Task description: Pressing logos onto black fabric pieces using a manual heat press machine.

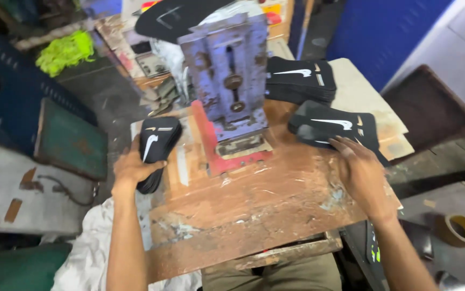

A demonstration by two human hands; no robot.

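Two stacks of thin black insoles are in hand: the left hand [131,168] clasps the left stack [157,146] by its edge, and the right hand [362,173] lies spread and flat against the near end of the right stack [333,127]. They look light, soft and floppy, prone to sliding apart, so best gripped across the whole stack. A third stack [300,80] lies beyond the right hand, and the purple press [231,81] between the hands hides part of it.

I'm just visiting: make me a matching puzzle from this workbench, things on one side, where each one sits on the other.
Things:
1. left hand
2. right hand
3. grey metal press
4. tape roll

Places:
A. low at the far right, off the bench
B. middle of the bench, upright
C. on a black stack at the bench's left edge
D. on a black stack at the bench's right side

Pairs: 1-C, 2-D, 3-B, 4-A
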